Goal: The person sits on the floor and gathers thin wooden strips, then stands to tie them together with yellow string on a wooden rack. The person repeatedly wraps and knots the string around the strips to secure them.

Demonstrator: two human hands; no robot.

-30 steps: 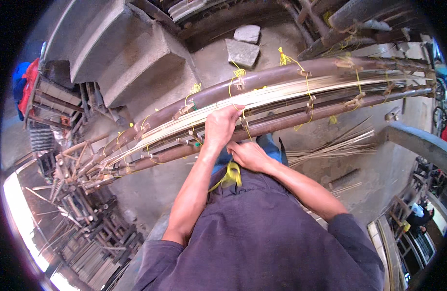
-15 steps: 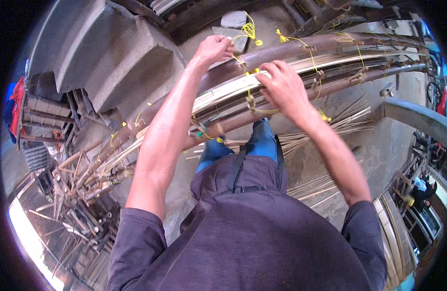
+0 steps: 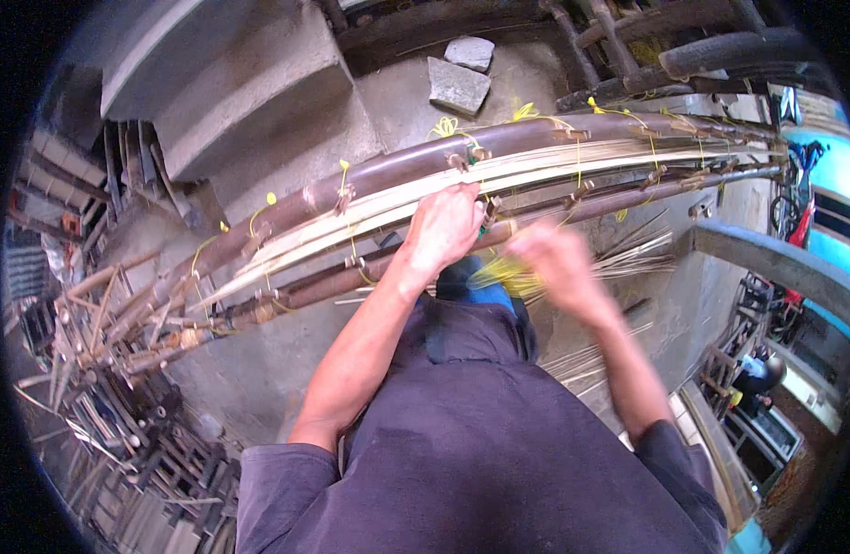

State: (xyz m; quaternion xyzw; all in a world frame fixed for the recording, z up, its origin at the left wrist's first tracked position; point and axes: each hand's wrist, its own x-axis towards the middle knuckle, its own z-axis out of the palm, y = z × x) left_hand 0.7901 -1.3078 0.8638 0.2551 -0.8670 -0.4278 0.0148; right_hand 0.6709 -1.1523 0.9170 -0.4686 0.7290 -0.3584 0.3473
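A long, pale bundle of thin strips (image 3: 337, 214) runs left to right between a far brown pole (image 3: 393, 174) and a near brown pole (image 3: 610, 205). Yellow cord ties with small wooden toggles join the poles at intervals. My left hand (image 3: 446, 222) is closed over the bundle's near side, beside a toggle with green on it; what its fingers grip is hidden. Smeared by motion, my right hand (image 3: 559, 263) is on the near side of the near pole. A blurred skein of yellow cord (image 3: 506, 274) hangs beside its fingers; whether they pinch it is unclear.
Concrete steps (image 3: 259, 106) rise at the far left, and two stone blocks (image 3: 458, 88) lie beyond the far pole. Loose strips (image 3: 639, 251) are scattered on the floor. A grey beam (image 3: 771, 258) juts in at right, with a person (image 3: 757, 377) farther off.
My left hand has come down from beyond the far pole onto the strips. My right hand has left the strips and moved nearer to me. The whole view has shifted.
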